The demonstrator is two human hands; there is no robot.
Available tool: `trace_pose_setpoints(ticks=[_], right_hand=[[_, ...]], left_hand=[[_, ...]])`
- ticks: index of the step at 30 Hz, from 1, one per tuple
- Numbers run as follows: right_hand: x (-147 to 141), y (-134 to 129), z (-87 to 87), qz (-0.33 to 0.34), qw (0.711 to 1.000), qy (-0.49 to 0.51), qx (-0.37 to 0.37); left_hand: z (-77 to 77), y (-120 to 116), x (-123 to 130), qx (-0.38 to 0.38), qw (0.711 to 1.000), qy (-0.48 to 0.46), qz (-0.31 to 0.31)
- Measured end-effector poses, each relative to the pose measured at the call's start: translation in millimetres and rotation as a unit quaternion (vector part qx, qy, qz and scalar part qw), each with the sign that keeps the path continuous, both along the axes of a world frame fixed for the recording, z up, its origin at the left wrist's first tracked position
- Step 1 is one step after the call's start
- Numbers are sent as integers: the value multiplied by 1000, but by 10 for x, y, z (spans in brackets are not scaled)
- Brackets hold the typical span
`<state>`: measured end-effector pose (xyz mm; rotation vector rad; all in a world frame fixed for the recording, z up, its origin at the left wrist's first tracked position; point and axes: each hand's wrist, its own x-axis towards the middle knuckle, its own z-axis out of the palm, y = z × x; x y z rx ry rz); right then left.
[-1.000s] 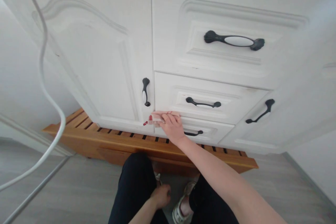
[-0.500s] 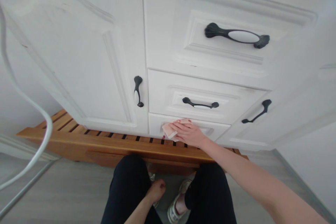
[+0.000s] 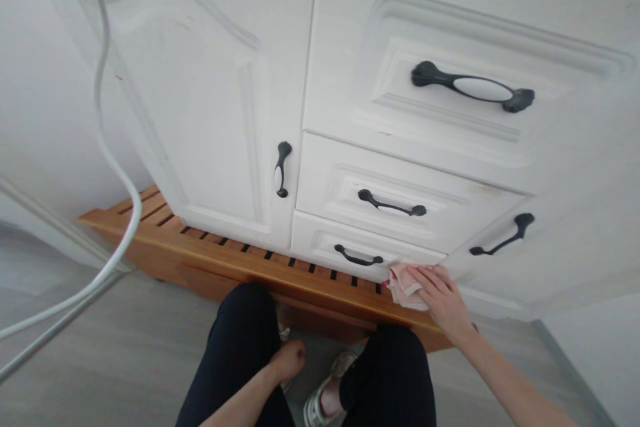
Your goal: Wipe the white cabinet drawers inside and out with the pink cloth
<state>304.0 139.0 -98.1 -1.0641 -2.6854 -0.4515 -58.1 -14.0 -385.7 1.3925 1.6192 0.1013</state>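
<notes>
My right hand [image 3: 443,299] presses a small pink cloth [image 3: 404,285] against the lower right corner of the bottom drawer [image 3: 320,240] of a white cabinet. The black handle [image 3: 358,257] of that drawer lies just left of the cloth. My left hand [image 3: 287,359] rests low between my knees, fingers curled, holding nothing that I can see. My legs in dark trousers are bent in front of the cabinet.
Above the bottom drawer are a middle drawer [image 3: 393,204] and a top drawer [image 3: 470,88], both with black handles. A cabinet door [image 3: 200,113] stands left, another door [image 3: 503,238] right. A slatted wooden platform [image 3: 220,260] runs under the cabinet. A white cable [image 3: 107,147] hangs at left.
My right hand has slid the cloth from the bottom drawer's left end across to its right corner. The left hand has stayed between my knees.
</notes>
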Motion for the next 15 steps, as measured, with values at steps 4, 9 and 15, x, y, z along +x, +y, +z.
trace_pose_setpoints(ticks=[4, 9, 15], right_hand=[[-890, -182, 255, 41, 991, 114, 61], [-2215, 88, 453, 126, 956, 210, 160], [-2992, 462, 14, 155, 970, 168, 88]], left_hand=[[-11, 21, 49, -16, 1000, 3, 2], [26, -11, 36, -21, 1000, 14, -14], [83, -26, -9, -6, 1000, -2, 2]])
